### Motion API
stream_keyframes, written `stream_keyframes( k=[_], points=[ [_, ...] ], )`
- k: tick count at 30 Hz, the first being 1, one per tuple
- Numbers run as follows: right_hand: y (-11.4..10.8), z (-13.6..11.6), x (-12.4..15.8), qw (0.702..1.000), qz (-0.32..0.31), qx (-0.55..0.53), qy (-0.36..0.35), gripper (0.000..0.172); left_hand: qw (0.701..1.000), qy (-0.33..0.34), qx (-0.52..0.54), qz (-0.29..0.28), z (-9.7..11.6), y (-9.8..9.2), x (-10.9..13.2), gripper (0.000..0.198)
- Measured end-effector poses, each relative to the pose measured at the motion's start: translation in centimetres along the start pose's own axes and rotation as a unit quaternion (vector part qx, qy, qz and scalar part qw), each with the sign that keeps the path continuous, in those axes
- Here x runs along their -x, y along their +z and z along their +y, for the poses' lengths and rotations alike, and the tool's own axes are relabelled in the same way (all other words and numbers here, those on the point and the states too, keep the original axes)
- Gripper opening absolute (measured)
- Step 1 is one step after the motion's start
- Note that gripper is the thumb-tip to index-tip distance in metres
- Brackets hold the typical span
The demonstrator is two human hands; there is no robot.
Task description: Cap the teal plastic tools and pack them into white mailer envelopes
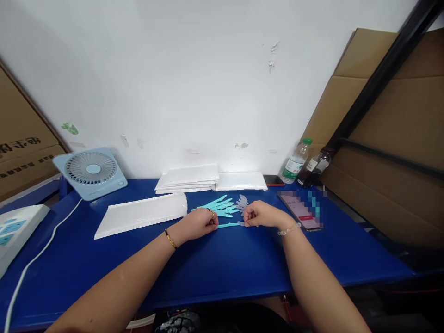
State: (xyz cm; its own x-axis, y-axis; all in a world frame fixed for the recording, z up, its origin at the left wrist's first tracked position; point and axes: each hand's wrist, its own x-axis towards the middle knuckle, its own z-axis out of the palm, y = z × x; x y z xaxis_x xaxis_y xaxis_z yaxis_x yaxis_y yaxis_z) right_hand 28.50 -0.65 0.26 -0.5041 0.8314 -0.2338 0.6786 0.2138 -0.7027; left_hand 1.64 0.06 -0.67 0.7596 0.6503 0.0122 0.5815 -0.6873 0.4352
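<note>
My left hand (203,223) is closed, its fingertips pinching one end of a slim turquoise stick (228,225) held level just above or on the blue table. At the stick's other end, my right hand (256,214) pinches a small translucent cap-like piece (240,223). The piece meets the stick's tip; whether it sits over it I cannot tell. Behind my hands lies a loose pile of similar turquoise sticks (222,206), partly covered by my left hand. Several more translucent pieces (242,201) are heaped right of that pile, beside my right fingers.
A white padded envelope (142,213) lies left on the blue table (222,273). Stacked white envelopes (187,178) rest against the wall. A blue fan (93,170) stands at left with a white cable. Right are a phone (300,212), a water bottle (295,162) and a dark-drink bottle (315,167).
</note>
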Motion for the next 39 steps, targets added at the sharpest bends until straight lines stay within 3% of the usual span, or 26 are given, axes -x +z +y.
stream_keyframes(
  k=[10, 15, 17, 20, 22, 27, 32, 39],
  points=[
    [0.9, -0.8, -0.4, 0.996, 0.012, 0.075, -0.054, 0.010, 1.000, 0.002, 0.002, 0.004, 0.3, 0.2, 0.1, 0.015],
    [1.2, -1.1, -0.4, 0.997, -0.017, 0.043, -0.059, 0.010, 1.000, 0.012, 0.004, 0.005, 0.2, 0.6, 0.2, 0.013],
    [0.6, -0.6, 0.0, 0.998, 0.016, 0.028, -0.049, 0.011, 0.999, -0.010, -0.003, 0.041, -0.2, 0.5, 0.1, 0.016],
    [-0.6, 0.5, 0.5, 0.991, 0.125, 0.036, -0.037, 0.012, 0.990, -0.059, -0.045, 0.121, -1.1, 0.3, -0.1, 0.020],
    [-0.9, 1.0, 0.6, 0.985, 0.158, 0.063, -0.035, 0.011, 0.986, -0.077, -0.070, 0.133, -1.6, 0.2, -0.2, 0.016],
    [0.0, 1.2, -0.3, 0.988, 0.117, 0.102, -0.022, 0.010, 0.987, -0.086, -0.081, 0.110, -2.1, 0.2, -0.3, 0.015],
    [0.5, 1.1, -0.7, 0.988, 0.117, 0.091, -0.033, 0.009, 0.988, -0.093, -0.047, 0.114, -0.9, -0.1, 0.0, 0.018],
    [0.4, 1.3, -0.6, 0.993, 0.081, 0.060, -0.057, 0.011, 0.991, -0.097, -0.061, 0.070, 0.0, 0.6, 0.0, 0.016]
  ],
)
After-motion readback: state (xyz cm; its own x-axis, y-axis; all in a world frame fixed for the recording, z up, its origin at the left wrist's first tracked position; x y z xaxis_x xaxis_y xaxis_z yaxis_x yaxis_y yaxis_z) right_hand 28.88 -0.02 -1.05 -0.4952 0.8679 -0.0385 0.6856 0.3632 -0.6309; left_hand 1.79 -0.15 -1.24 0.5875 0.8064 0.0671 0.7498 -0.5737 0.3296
